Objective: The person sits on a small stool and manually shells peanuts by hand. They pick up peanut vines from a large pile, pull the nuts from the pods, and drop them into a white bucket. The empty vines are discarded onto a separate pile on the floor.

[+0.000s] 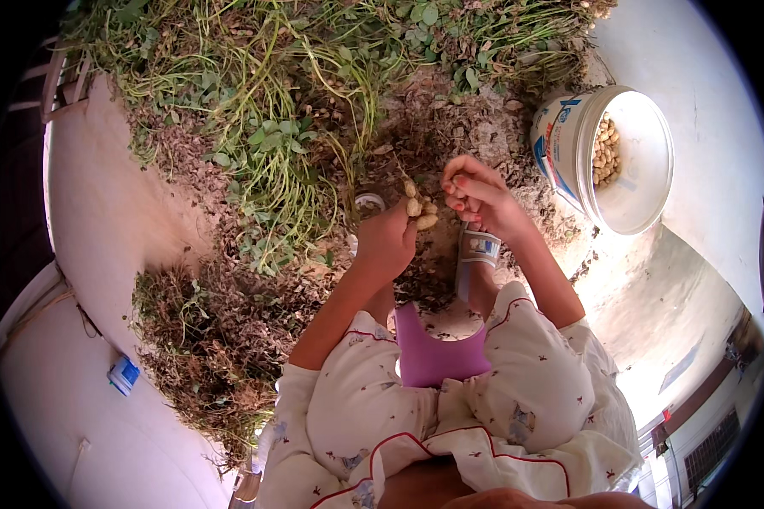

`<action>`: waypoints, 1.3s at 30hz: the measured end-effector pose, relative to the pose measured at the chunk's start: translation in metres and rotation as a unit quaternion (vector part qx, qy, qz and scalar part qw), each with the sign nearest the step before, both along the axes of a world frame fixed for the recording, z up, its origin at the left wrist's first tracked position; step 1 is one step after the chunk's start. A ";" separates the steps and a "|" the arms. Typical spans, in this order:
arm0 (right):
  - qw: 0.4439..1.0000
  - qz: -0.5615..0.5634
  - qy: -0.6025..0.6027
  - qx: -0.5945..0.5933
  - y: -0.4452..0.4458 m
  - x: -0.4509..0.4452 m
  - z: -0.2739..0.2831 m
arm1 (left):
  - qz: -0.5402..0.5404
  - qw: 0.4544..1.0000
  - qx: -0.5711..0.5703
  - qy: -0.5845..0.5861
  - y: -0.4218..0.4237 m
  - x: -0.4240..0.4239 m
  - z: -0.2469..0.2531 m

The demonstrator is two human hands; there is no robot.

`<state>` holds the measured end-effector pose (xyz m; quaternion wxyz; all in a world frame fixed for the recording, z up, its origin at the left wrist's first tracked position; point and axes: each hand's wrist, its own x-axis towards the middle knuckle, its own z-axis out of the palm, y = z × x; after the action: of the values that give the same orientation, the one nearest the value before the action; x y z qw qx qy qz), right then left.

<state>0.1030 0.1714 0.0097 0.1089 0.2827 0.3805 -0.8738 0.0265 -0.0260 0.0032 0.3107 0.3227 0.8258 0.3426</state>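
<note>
My left hand (389, 240) is closed on a small cluster of peanut pods (425, 210), which stick out on its right side with a thin stem above them. Just to the right, my right hand (477, 194) is raised with its fingers curled and thumb bent in; whether a pod lies between the fingertips is hidden. Harvested peanut plants (280, 140) with green stems and leaves are heaped in front of me. A white plastic bucket (640, 210) leans at the right, with loose peanuts (606, 153) inside.
Dry stripped plants (216, 350) are piled at lower left. Crumbled leaves and soil cover the floor around my sandalled feet (481, 248). A purple plastic stool (442, 359) shows between my legs. White walls (694, 76) stand on both sides, and a small blue object (123, 375) is at far left.
</note>
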 end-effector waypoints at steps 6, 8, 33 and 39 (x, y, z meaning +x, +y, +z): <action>0.931 0.142 0.094 0.322 -0.027 -0.011 0.000 | -0.035 0.998 -0.025 0.035 0.005 -0.001 0.006; 0.971 0.123 0.042 0.200 -0.027 -0.006 -0.009 | -0.026 0.999 -0.036 0.021 0.007 -0.001 0.007; 0.999 0.047 -0.014 -0.021 -0.001 0.012 -0.006 | 0.054 0.988 -0.036 -0.142 0.000 -0.007 0.012; 0.976 0.206 0.008 0.074 -0.036 0.006 -0.004 | 0.027 0.999 -0.035 -0.022 0.004 -0.004 0.006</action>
<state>0.1094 0.1356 0.0055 0.2624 0.1988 0.4953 -0.8039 0.0224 -0.0225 0.0089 0.3306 0.2821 0.8385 0.3288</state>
